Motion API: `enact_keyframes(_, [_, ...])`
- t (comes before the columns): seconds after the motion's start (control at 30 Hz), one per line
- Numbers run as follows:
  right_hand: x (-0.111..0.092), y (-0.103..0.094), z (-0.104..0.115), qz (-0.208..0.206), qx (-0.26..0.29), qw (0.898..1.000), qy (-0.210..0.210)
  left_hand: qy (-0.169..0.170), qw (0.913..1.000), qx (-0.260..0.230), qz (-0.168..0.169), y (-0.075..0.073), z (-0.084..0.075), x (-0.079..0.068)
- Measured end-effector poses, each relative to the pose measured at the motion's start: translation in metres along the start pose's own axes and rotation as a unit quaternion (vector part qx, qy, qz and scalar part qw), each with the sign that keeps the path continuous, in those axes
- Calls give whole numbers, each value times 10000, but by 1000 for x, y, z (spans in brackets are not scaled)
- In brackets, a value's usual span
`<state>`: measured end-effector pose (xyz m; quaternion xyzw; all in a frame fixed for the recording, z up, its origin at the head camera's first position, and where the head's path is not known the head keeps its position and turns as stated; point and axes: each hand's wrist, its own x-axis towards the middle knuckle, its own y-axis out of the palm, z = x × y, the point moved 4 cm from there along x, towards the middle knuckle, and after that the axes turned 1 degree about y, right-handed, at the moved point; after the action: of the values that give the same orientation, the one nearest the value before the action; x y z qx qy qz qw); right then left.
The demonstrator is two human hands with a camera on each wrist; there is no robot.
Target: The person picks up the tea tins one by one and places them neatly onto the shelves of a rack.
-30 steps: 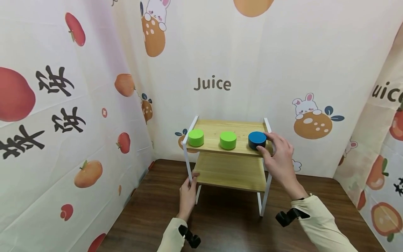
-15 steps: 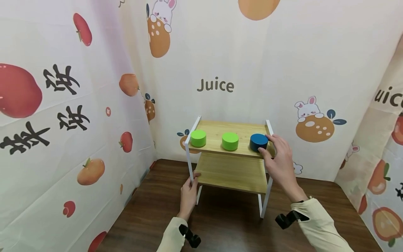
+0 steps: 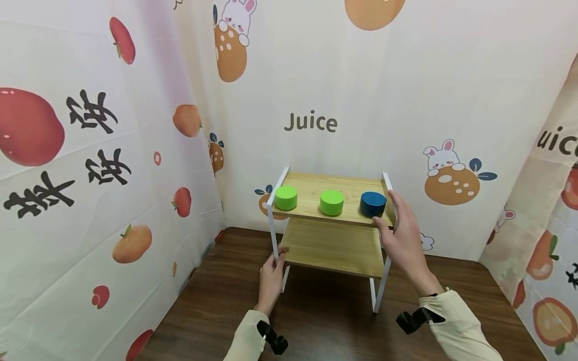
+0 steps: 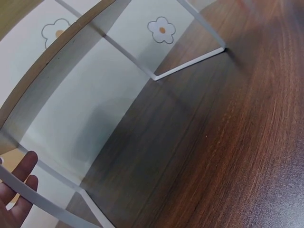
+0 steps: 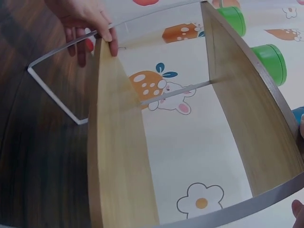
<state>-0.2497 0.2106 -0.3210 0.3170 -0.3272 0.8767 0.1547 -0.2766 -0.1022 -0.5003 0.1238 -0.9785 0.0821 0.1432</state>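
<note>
A two-tier wooden shelf [image 3: 331,245] with white metal legs stands on the table. Two green cylinders [image 3: 286,198] and a blue cylinder [image 3: 373,204] sit in a row along the front of its upper board. My left hand [image 3: 271,281] grips the shelf at the left end of the lower board; in the right wrist view, the left hand [image 5: 88,19] has its thumb on the board and fingers beyond the frame. My right hand [image 3: 405,243] is at the upper board's right end, thumb and fingers spread around the blue cylinder's right side. A gap shows between fingers and cylinder; whether the thumb touches is unclear.
The dark brown wooden table [image 3: 325,326] lies under the shelf. Printed fabric walls [image 3: 384,100] with fruit and rabbits enclose it behind and on both sides. The shelf's right leg [image 3: 381,288] stands below the right hand.
My right hand has loosened from the blue cylinder, its fingers moving slightly to the right. The cylinder stays on the upper board. My left hand keeps its grip; the head view has shifted a little.
</note>
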Motion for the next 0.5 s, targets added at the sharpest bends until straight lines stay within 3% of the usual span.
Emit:
enact_keyframes(0.27, [-25,-1,-5,286,61,9992,-264,-46,9992,408,-20,-1,1,-2])
enact_keyframes(0.5, [-65,0,-12,638,-272,9976,6,-230,9960,741,452,-4,0,1])
